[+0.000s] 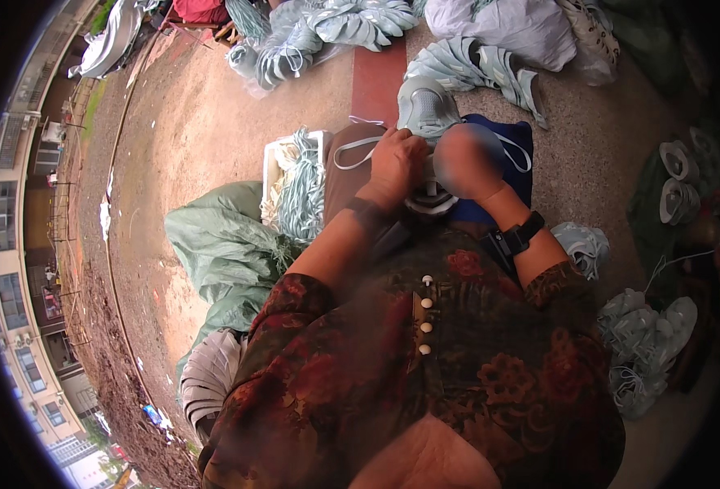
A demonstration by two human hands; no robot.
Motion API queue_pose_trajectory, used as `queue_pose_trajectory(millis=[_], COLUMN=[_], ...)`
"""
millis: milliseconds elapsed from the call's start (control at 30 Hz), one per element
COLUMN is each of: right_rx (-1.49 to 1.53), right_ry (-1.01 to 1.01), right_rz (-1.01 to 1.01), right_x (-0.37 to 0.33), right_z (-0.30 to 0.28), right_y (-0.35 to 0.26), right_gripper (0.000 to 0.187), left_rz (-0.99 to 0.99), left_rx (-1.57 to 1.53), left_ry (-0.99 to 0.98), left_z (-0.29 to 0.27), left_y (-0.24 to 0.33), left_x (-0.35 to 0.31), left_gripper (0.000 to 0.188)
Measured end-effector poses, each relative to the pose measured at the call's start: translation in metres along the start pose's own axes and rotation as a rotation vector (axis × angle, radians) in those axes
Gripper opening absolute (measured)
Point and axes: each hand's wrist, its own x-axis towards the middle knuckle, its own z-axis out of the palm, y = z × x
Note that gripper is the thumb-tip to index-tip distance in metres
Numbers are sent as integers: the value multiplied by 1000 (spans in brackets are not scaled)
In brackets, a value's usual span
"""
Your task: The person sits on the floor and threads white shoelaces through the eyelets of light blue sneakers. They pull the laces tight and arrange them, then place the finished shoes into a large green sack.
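A pale grey-blue shoe upper [427, 106] with a mesh toe lies across my lap, toe pointing away from me. My left hand [401, 165] is closed, its fingers pinching the left edge of the upper near the lacing. A white shoelace [353, 149] loops out beside that hand, and another loop shows to the right. Over the right side of the same upper is my right hand [467, 161]; a blurred patch hides its fingers. Below the hands, the collar end of the upper [431, 201] is partly visible. Brown and dark blue cloth [516, 134] lies underneath.
To the left stands a white basket [322, 140] with bundled pale laces [299, 187], beside a green sack [221, 232]. Stacked shoe uppers [474, 65] lie ahead, near a white bag [507, 28]. More uppers [649, 342] sit at the right.
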Motion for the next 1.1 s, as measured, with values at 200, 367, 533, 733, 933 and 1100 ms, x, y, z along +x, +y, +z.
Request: queue_pose_trajectory(millis=[200,367,533,733,933,1100], right_rx=[722,911,972,924,1054,1017], right_ry=[146,167,209,221,251,255], right_rz=[575,676,666,697,684,659], right_x=[-2,-2,-1,-6,-11,-8], right_z=[0,2,2,6,7,7], right_y=[15,20,19,21,22,27], right_gripper=[4,4,4,2,3,5], left_rz=[-40,-1,-55,9,23,8], left_rx=[-4,113,53,-30,2,115], left_ry=[-87,-82,-115,-18,-152,-218], left_z=[-16,-21,-11,-19,-16,-21], left_y=[10,18,9,6,7,22], left_x=[6,9,10,2,9,17], left_gripper=[9,8,4,8,10,11])
